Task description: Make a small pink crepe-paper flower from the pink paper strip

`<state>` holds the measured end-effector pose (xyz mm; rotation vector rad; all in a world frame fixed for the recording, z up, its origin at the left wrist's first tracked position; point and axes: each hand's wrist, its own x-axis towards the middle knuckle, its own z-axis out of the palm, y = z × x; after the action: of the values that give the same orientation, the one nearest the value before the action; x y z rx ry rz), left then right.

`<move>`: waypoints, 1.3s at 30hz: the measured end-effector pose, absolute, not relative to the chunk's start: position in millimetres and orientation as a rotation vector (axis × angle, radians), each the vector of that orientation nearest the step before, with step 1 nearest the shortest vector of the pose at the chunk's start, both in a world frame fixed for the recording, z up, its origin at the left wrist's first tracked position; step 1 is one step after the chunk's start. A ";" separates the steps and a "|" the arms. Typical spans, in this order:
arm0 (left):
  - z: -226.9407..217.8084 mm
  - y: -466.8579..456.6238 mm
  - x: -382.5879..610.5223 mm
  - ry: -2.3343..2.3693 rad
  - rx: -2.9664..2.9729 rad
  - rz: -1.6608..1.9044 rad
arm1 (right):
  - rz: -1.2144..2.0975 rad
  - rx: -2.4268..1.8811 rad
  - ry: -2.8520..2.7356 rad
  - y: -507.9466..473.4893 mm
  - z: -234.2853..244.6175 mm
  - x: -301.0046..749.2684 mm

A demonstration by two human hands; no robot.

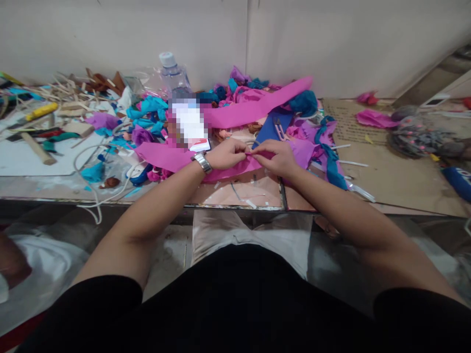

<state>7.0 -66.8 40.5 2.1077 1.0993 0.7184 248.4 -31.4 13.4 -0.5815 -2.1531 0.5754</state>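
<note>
On the table (235,193), the left hand (228,153) and right hand (275,156) meet at a near paper strip (169,158) that extends leftward. Beyond the left hand lies a phone (190,122), with a bottle (175,76) behind it, before the wall (312,44). A far paper strip (253,110) crosses the middle; snips (278,129) lie on a sheet (267,133) (just beyond the right hand). Cardboard (364,171) lies right, sticks (70,91) far left.

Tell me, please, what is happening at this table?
The person's left hand and right hand meet above the table, both pinching some pink material. A long pink strip lies under the hands, and another pink strip lies farther back. Small snips rest on a blue sheet beyond the right hand.
</note>
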 end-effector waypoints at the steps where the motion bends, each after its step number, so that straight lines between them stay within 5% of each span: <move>1: 39.6 -66.2 6.6 1.084 2.105 0.717 | 0.573 -0.570 -2.151 -31.4 13.5 248.2; 39: 34.9 -64.7 11.5 1.083 2.032 0.795 | 0.497 -0.641 -2.170 -30.5 11.5 248.8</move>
<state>11.5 -64.7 34.9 2.0318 1.0827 0.7949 248.8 -30.5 11.5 -0.6415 -2.1696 0.4970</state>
